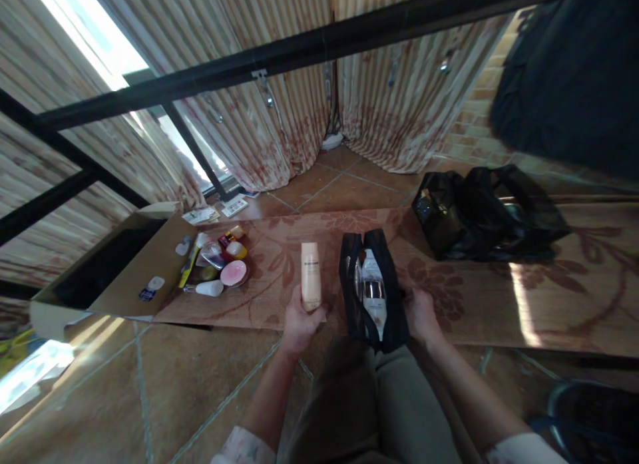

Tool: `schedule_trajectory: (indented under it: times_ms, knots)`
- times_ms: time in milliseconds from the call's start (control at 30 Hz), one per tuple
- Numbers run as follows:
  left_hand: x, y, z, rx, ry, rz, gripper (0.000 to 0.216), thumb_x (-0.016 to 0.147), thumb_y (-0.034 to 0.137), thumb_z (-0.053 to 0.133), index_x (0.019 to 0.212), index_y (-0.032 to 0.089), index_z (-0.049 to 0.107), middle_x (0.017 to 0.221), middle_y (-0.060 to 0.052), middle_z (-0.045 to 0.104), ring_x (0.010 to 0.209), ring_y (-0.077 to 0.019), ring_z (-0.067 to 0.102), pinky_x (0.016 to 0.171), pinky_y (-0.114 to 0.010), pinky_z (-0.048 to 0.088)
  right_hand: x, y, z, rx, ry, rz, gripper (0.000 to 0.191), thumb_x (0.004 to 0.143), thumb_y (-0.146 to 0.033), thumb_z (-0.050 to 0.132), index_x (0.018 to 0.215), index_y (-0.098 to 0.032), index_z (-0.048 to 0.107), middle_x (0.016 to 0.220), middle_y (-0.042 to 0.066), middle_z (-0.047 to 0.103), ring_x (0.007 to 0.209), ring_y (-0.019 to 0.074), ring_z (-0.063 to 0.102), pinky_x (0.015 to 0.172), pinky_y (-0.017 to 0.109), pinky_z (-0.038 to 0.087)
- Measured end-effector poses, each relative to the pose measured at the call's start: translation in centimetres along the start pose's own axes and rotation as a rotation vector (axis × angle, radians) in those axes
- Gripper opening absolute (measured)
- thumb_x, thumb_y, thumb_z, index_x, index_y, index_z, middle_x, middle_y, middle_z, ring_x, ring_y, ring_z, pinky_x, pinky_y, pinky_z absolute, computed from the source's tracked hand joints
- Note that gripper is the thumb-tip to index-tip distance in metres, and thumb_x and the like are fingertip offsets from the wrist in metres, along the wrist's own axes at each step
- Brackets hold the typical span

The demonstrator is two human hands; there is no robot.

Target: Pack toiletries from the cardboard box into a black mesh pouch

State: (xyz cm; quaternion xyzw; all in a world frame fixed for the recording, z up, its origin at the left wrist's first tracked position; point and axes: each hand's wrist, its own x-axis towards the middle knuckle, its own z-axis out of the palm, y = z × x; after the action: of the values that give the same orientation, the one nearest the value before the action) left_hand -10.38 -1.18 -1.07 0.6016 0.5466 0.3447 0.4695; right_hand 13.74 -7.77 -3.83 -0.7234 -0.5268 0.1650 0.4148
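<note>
My left hand point(299, 323) is closed round the lower part of a beige lotion bottle point(311, 277), which stands upright with its cap at the top. To its right is an unzipped black toiletry pouch point(397, 304) in front of my knees. Inside the pouch lie a white bottle point(373, 267) and another container with a silver band point(374, 291). My right hand point(420, 311) grips the pouch's right side, its fingertips partly hidden against the dark fabric.
Several cosmetics, among them a pink round case point(233, 273), lie on the patterned runner point(269, 251) at the left. Beside them stands an open cardboard box point(134, 271). A black mesh organizer point(449, 218) sits at the right. A dark metal rail point(299, 48) crosses ahead, before striped curtains point(279, 131).
</note>
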Motion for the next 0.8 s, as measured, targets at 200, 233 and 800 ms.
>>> schedule_trajectory:
  times_ms: [200,233,800]
  knots:
    - [-0.1,0.1,0.0,0.042,0.051,0.072,0.052,0.063,0.031,0.069,0.11,0.018,0.053,0.082,0.001,0.059,0.07,-0.0129,0.054,0.063,-0.022,0.045,0.0,-0.3,-0.1,0.004,0.0,0.0,0.025,0.077,-0.023,0.047,0.091,-0.019,0.068,0.091,0.006,0.069,0.084,0.0204,0.064,0.075,0.03,0.048]
    - [-0.1,0.0,0.1,0.036,0.054,0.073,0.05,0.063,0.031,0.069,0.108,0.018,0.052,0.08,0.001,0.058,0.068,-0.0124,0.054,0.062,-0.022,0.044,0.0,-0.4,-0.1,0.008,-0.002,-0.002,0.025,0.078,-0.023,0.046,0.09,-0.019,0.068,0.089,0.005,0.069,0.083,0.0201,0.064,0.074,0.03,0.048]
    - [0.9,1.3,-0.4,-0.317,0.108,-0.203,0.04,0.067,0.047,0.07,0.088,0.015,0.057,0.067,0.001,0.059,0.055,-0.0119,0.056,0.053,-0.022,0.045,0.2,-0.6,-0.2,0.019,0.002,0.007,0.022,0.082,-0.02,0.045,0.091,-0.021,0.066,0.088,0.004,0.066,0.081,0.0178,0.062,0.073,0.027,0.045]
